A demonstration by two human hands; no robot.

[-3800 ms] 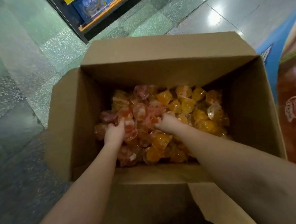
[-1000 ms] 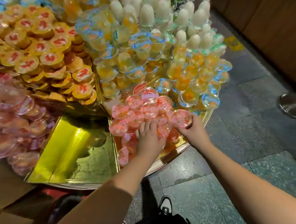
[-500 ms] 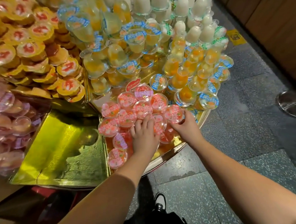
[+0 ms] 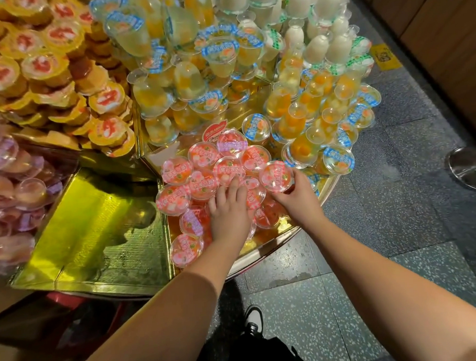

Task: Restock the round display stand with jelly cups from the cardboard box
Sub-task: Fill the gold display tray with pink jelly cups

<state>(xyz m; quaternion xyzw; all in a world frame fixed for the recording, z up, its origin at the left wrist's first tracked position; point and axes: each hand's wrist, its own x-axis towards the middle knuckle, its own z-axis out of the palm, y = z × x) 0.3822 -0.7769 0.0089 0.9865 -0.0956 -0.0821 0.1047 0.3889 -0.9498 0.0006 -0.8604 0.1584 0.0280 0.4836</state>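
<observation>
Pink-lidded jelly cups (image 4: 203, 179) lie clustered in one gold compartment at the near edge of the round display stand (image 4: 265, 257). My left hand (image 4: 229, 216) rests flat on top of this cluster with its fingers stretched forward over the lids. My right hand (image 4: 297, 199) grips one pink-lidded jelly cup (image 4: 275, 176) at the cluster's right side, the lid facing up. The cardboard box is out of view.
A bare gold compartment (image 4: 96, 229) lies left of the pink cluster. Orange cups (image 4: 60, 65), clear blue-lidded cups (image 4: 219, 54) and white cups (image 4: 321, 49) pile behind, and pale pink cups (image 4: 11, 186) pile at the left. A metal post base (image 4: 472, 168) stands on the floor at right. My shoe (image 4: 253, 319) is below.
Both hands have left the cardboard box and come to the display stand. Over the last second they have stayed on the pink cluster, the right hand still holding its cup.
</observation>
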